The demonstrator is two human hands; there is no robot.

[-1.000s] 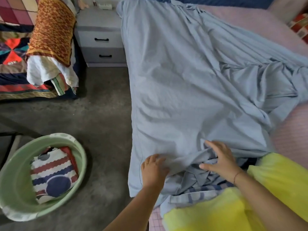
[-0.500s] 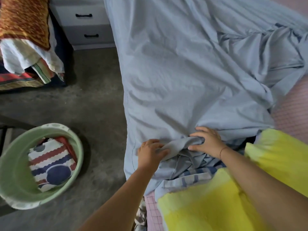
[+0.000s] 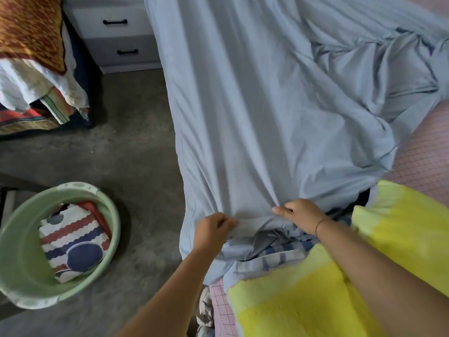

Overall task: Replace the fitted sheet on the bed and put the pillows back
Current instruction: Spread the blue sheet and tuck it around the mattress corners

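With left grip (image 3: 211,231) and right grip (image 3: 301,215) both pinching the hem of the pale blue cotton fitted sheet (image 3: 243,113), pull evenly over the near corner of the pink checked bed (image 3: 425,161), tension level.

The fitted sheet (image 3: 255,117) is plain pale blue-grey. The mattress (image 3: 422,166) under it is pink with a fine grid check. The blanket (image 3: 303,302) is bright yellow. The basin (image 3: 24,268) is pale green. The folded cloth (image 3: 75,242) in it is white with wavy red and navy stripes and navy discs. The pillow (image 3: 31,32) looks orange-brown, perhaps zigzagged.
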